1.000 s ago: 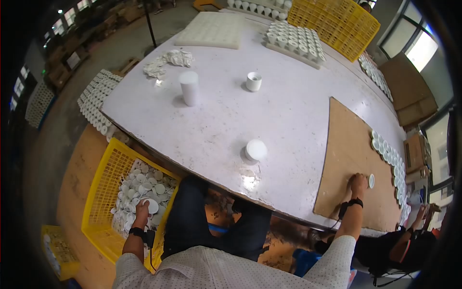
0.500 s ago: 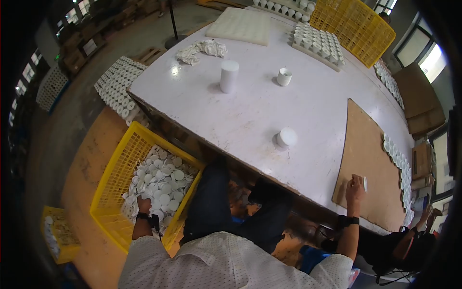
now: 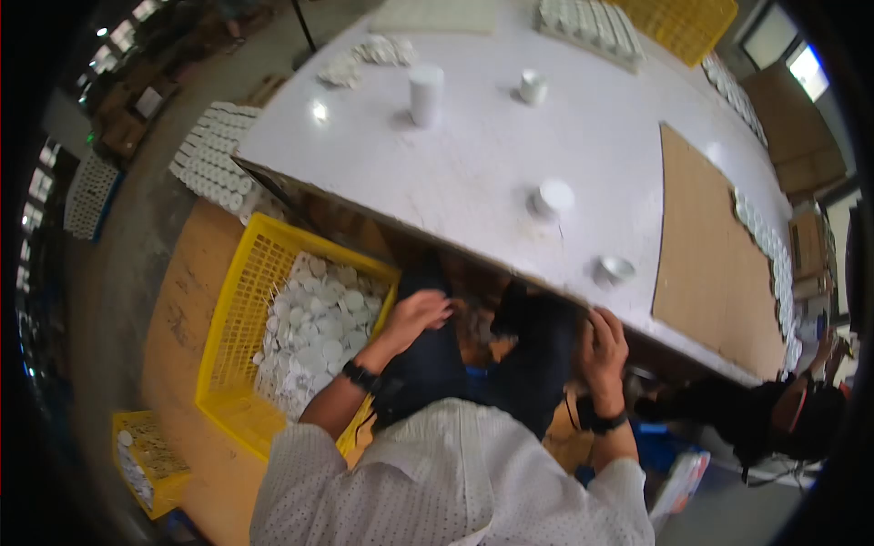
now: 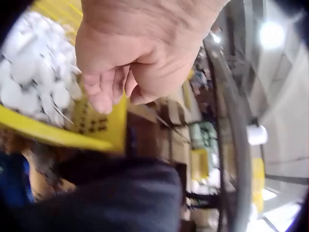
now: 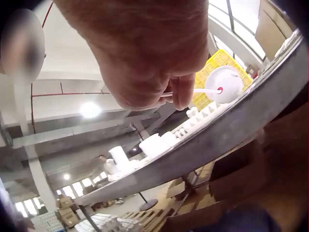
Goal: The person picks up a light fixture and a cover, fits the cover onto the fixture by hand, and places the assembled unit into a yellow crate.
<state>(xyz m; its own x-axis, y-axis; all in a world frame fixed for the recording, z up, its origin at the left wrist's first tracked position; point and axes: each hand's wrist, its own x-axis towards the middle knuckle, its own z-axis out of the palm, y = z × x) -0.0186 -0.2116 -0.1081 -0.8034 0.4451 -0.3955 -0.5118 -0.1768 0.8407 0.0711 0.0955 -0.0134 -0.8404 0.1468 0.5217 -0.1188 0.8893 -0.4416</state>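
The left hand is over the lap, beside the basket's inner edge; its fingers bend loosely with nothing visible in them. At the table's front edge, the right hand has bent fingers. The right wrist view shows that hand pinching a thin white stick, which runs to a red spot on a round white piece. A small round cup lies near the table edge, just beyond the right fingertips. White discs fill the yellow basket.
On the white table stand a tall white cylinder, a small cup and a round-topped piece. A brown board lies at right, with a row of small cups along it. Another person is at far right.
The left hand has come out of the basket towards the lap. The right hand has moved left off the board to the table edge, and the small cup has moved left with it.
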